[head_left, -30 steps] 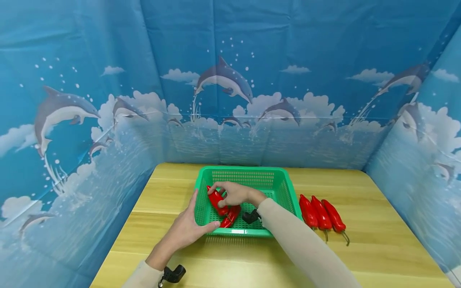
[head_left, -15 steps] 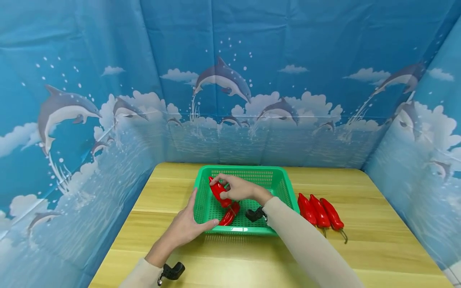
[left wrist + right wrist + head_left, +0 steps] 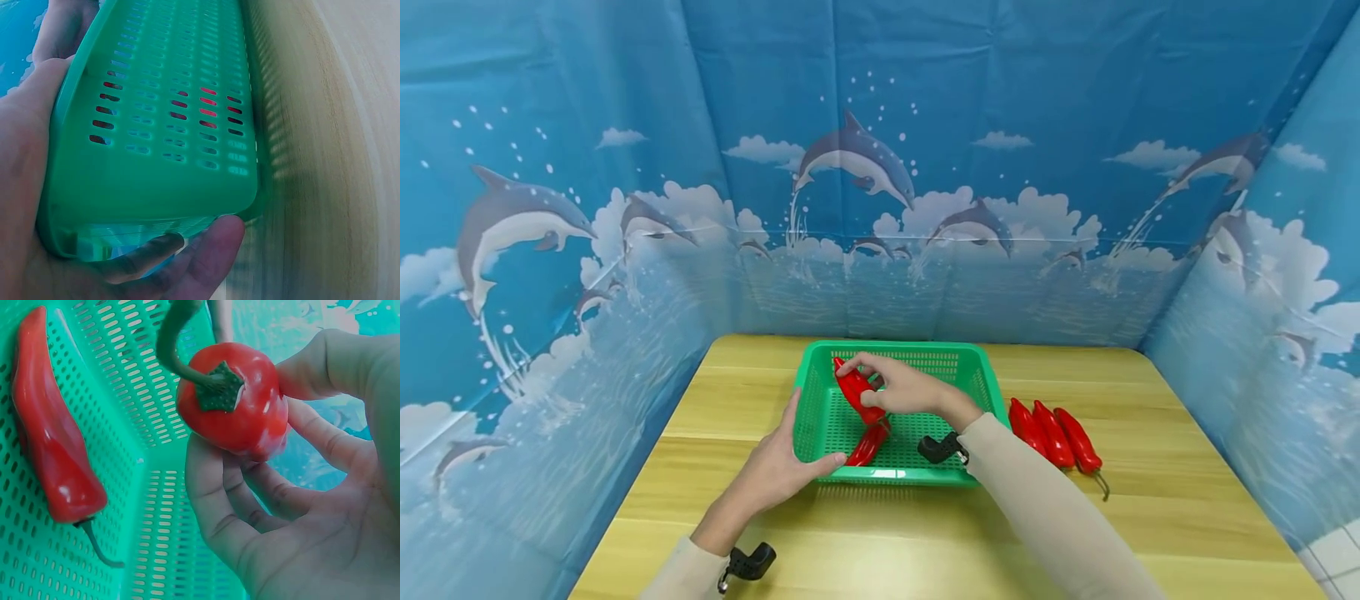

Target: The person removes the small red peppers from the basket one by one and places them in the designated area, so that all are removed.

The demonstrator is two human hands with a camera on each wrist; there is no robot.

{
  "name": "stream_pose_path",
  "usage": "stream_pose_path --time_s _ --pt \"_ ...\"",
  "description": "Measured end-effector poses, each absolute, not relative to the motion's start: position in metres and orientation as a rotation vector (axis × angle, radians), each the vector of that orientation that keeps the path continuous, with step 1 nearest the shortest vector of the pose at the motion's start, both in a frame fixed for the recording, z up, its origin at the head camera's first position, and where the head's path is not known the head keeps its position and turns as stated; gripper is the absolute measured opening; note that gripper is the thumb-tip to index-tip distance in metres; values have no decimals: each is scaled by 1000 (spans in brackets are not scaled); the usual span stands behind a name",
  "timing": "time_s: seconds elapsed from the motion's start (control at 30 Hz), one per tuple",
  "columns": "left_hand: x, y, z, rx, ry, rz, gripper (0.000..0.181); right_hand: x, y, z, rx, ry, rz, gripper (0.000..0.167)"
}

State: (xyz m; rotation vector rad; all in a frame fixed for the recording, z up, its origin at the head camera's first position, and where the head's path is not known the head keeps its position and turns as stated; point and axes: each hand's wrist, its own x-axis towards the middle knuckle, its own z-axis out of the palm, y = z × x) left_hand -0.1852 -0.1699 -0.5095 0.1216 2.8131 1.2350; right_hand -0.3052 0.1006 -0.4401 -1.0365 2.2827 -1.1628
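Inside the green plastic basket (image 3: 891,477), my right hand (image 3: 906,387) holds a red pepper (image 3: 856,392) between thumb and fingers, raised above the basket floor. The right wrist view shows this pepper (image 3: 262,387) stem end toward the camera, its green stem curving up. Another red pepper (image 3: 868,444) lies in the basket near the front wall. My left hand (image 3: 775,471) grips the basket's front left corner, thumb on the rim. In the left wrist view, fingers (image 3: 215,250) curl round the basket's end (image 3: 150,187).
Three more red peppers (image 3: 1078,439) lie side by side on the wooden table (image 3: 1150,500), right of the basket and partly behind the right sleeve. A blue dolphin-print curtain (image 3: 880,283) stands round the table's back and sides.
My right hand has lifted the held pepper up and away from the one lying in the basket. My left hand keeps its place on the basket. The head view has shifted slightly.
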Motion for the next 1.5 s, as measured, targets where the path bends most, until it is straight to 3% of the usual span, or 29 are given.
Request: stream_pose_path --time_s 0.7,1.5 --pt "-182 -170 -507 126 2806 1239 141 -288 127 -425 -1076 2327 -1185 54" --pt "-183 -169 -508 129 2819 1241 142 -275 166 -423 -1040 2368 -1184 47"
